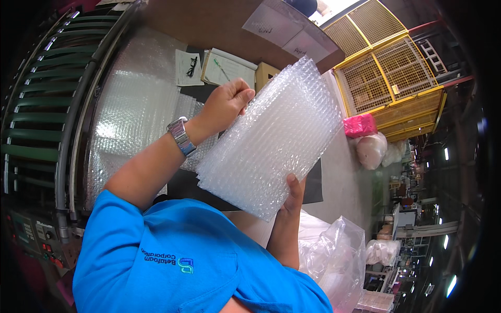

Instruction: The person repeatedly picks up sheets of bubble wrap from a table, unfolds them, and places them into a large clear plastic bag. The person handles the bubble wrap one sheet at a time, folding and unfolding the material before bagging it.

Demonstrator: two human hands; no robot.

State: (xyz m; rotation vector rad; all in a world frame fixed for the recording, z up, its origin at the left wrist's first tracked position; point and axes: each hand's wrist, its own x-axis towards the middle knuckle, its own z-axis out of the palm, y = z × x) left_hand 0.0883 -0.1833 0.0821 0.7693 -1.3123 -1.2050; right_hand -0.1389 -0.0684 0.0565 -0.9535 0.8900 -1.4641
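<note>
A stack of clear bubble-wrap sheets [276, 133] is held up tilted in front of my chest, its edges slightly fanned. My right hand [294, 192] grips its lower right edge, thumb on the near face and fingers hidden behind. Closed at the stack's upper left edge is my left hand [232, 101], with its fingers curled and the thumb pressed over them. Whether it pinches a sheet cannot be made out. A metal wristwatch [181, 136] is on my left wrist. More bubble-wrap sheets [133, 109] lie on the table behind my left arm.
Green rollers [39, 94] run along the far left. At the back of the table are a clipboard [229, 68], glasses on paper [191, 68] and a small cardboard box [265, 75]. A clear plastic bag [336, 255] stands at lower right. Yellow mesh cages [386, 68] stand beyond.
</note>
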